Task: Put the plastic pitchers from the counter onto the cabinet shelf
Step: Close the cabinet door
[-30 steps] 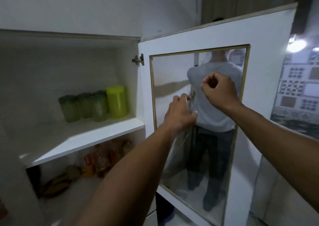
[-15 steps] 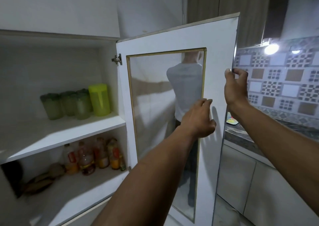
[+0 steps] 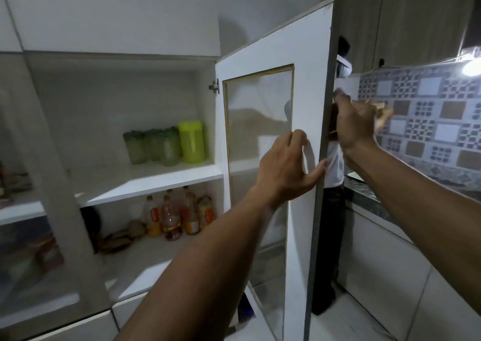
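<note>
Currently, you are facing an open white cabinet (image 3: 125,62). Working from the left: a glass-fronted section (image 3: 31,249) is showing only blurred contents. To its right, the upper shelf (image 3: 145,184) is carrying the task's things at its back right corner. One yellow-green plastic pitcher (image 3: 191,141) is standing upright, long axis vertical, lid uppermost, just beside the cabinet's right wall; which way its spout or handle is pointing cannot be told. Immediately left of it, three or four green translucent containers (image 3: 153,145) are standing upright in a tight cluster; overlap is preventing an exact count.

On the lower shelf (image 3: 145,252), about five bottles (image 3: 179,215) with orange and red labels are standing upright, and dark, indistinct items (image 3: 117,239) are lying to their left.

Further right, the cabinet door (image 3: 309,101) is standing open, its glass panel (image 3: 257,137) edged with a gold strip. Your left hand (image 3: 283,169) is lying open against the door's inner face, fingers spread, thumb reaching the door's free edge. Your right hand (image 3: 356,124) is positioned at that free edge, higher up, fingers curled; whether it is actually gripping the edge cannot be told, since motion blur and the door are hiding the fingertips.

At far right, a patterned tile wall (image 3: 429,122) is rising behind a dark counter (image 3: 364,192), and a lamp (image 3: 472,67) is glowing.
</note>
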Available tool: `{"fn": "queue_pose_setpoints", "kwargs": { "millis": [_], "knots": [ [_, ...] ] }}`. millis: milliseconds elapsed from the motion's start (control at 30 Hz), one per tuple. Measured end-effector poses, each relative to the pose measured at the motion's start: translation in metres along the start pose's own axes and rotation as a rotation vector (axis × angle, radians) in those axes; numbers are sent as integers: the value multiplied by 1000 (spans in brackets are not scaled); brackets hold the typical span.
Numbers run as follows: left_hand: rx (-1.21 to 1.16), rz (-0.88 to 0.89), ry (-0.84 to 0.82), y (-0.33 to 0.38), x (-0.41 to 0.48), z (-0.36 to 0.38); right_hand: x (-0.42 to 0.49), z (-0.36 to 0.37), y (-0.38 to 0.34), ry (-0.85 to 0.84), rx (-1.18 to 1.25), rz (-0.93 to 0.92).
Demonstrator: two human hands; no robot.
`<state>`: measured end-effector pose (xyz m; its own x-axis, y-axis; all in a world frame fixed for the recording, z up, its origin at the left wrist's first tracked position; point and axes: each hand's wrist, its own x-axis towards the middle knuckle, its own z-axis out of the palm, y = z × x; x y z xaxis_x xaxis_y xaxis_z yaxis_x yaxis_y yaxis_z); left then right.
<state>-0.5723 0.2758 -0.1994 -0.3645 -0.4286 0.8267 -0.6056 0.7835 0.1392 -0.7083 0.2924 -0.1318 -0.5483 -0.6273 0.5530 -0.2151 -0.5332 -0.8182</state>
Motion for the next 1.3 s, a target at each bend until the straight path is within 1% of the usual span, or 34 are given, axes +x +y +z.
{"fn": "queue_pose_setpoints", "kwargs": {
  "millis": [133,267,333,433,567,633,767,833,900,967,1033,1100,1200,1300],
  "knots": [
    [71,22,108,-20,-18,-53,-33,47,-15,-140,21,-152],
    [225,-32,102,-50,-44,-110,-74,105,-36,-217,81,-237],
    [295,-56,132,-67,-59,-139,-93,134,-42,-273,84,-292],
    [401,-163,136,-95,-81,-178,-119,172,-48,-371,37,-387],
    [493,-314,95,-133,-106,-219,-139,222,-41,-518,-40,-514],
    [553,-375,107,-154,-116,-236,-147,251,-35,-572,-84,-577],
    [673,-476,148,-211,-131,-258,-159,309,-18,-650,-223,-729],
    [777,-540,160,-244,-139,-264,-163,337,-8,-700,-268,-765],
    [842,-553,126,-273,-147,-271,-165,367,2,-749,-313,-789],
    [911,-485,65,-303,-154,-283,-164,401,12,-786,-364,-834],
    [1005,-423,-24,-337,-160,-298,-164,434,22,-789,-402,-876],
    [1070,-408,-103,-371,-163,-311,-164,466,30,-771,-419,-903],
    [1095,-413,-171,-416,-163,-319,-164,503,43,-751,-475,-914],
    [1090,-417,-204,-456,-160,-318,-163,538,60,-781,-549,-914]
  ]
}}
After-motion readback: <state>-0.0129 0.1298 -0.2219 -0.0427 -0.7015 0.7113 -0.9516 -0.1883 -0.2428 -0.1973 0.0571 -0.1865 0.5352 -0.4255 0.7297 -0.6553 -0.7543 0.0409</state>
